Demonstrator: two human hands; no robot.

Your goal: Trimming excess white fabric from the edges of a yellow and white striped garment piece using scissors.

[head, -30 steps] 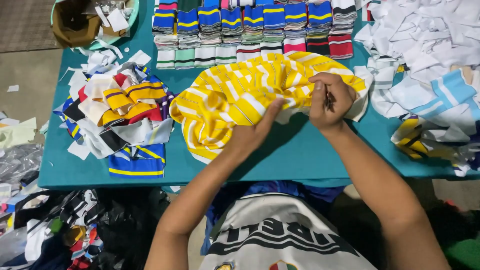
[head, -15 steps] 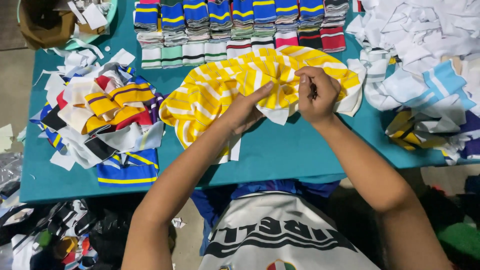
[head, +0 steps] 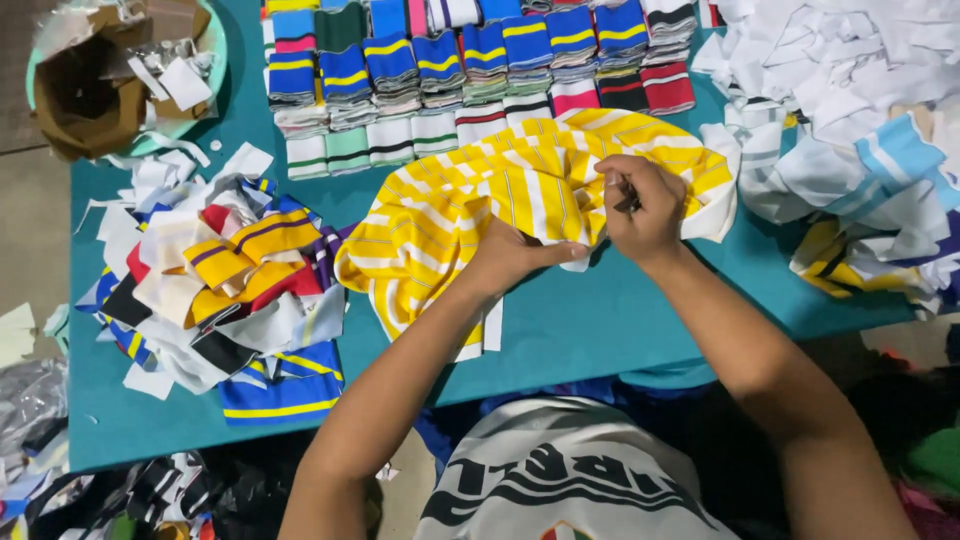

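A yellow and white striped knit fabric piece (head: 470,200) lies bunched on the teal table (head: 600,330). My left hand (head: 515,255) pinches its lower edge near the middle. My right hand (head: 640,205) is closed around a small dark tool, apparently scissors, at the fabric's edge just right of my left hand. The tool's blades are mostly hidden by my fingers.
Rows of folded striped collar pieces (head: 470,60) line the table's far side. A heap of mixed offcuts (head: 220,290) sits left. White and pale blue scraps (head: 860,120) pile on the right. A brown bag in a green basin (head: 110,80) stands far left.
My hands and the yellow fabric stay together at the same spot on the cloth; my left fingers have shifted along the edge toward my right hand. The camera view has moved slightly.
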